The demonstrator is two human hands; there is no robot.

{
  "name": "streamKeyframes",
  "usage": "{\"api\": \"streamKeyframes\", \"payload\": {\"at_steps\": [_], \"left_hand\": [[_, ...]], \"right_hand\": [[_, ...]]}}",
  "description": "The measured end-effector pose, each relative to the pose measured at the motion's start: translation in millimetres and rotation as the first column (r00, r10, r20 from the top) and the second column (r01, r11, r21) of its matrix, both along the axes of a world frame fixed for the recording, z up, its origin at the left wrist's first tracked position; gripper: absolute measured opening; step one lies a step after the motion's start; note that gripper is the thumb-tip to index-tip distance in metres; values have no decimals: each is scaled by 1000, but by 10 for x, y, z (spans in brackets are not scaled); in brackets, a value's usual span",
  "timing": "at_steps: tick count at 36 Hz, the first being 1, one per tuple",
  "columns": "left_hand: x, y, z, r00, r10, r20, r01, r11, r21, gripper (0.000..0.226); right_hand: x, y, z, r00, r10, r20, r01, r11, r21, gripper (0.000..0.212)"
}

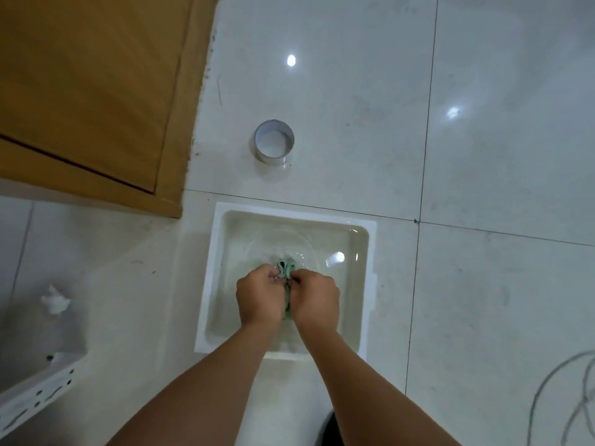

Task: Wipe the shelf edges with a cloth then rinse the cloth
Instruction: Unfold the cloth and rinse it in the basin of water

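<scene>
A small pale green cloth (287, 267) is bunched up in a white square basin (215, 268) that stands on the tiled floor and holds clear, rippling water. My left hand (259, 296) and my right hand (317, 299) are both closed on the cloth, knuckles close together over the middle of the basin. Most of the cloth is hidden between my fists; only a crumpled tip shows beyond them and a strip between them.
A short white ring-shaped pipe piece (274, 141) stands on the floor beyond the basin. A wooden door (87, 85) fills the upper left. A white perforated metal shelf part (35, 394) lies at lower left. A grey cable (553, 400) loops at lower right.
</scene>
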State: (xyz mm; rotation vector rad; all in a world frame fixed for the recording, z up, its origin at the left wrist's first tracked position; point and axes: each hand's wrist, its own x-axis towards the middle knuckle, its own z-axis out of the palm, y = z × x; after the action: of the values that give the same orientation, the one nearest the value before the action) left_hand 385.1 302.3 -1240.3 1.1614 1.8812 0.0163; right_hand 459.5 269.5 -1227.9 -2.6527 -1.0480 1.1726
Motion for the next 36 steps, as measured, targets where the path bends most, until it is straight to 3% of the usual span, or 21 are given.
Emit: {"api": "streamKeyframes", "payload": {"at_steps": [10, 15, 18, 23, 36], "left_hand": [[14, 15, -162, 997, -51, -57, 52, 998, 19, 13], [-112, 62, -140, 983, -99, -153, 100, 995, -1, 11], [-138, 181, -95, 950, -186, -252, 200, 979, 31, 20], [-222, 258, -50, 841, -339, -421, 382, 924, 20, 16], [-219, 274, -219, 813, -388, -435, 432, 902, 2, 5]], "right_hand": [[-2, -24, -194, 1000, 8, 15, -8, 999, 38, 19], [84, -98, -139, 997, -79, 25, 78, 997, 13, 20], [195, -70, -131, 987, -153, 44, 153, 988, 7, 13], [271, -50, -143, 991, -107, 85, 112, 992, -58, 15], [350, 9, -276, 989, -28, 142, 41, 995, -90, 12]]}}
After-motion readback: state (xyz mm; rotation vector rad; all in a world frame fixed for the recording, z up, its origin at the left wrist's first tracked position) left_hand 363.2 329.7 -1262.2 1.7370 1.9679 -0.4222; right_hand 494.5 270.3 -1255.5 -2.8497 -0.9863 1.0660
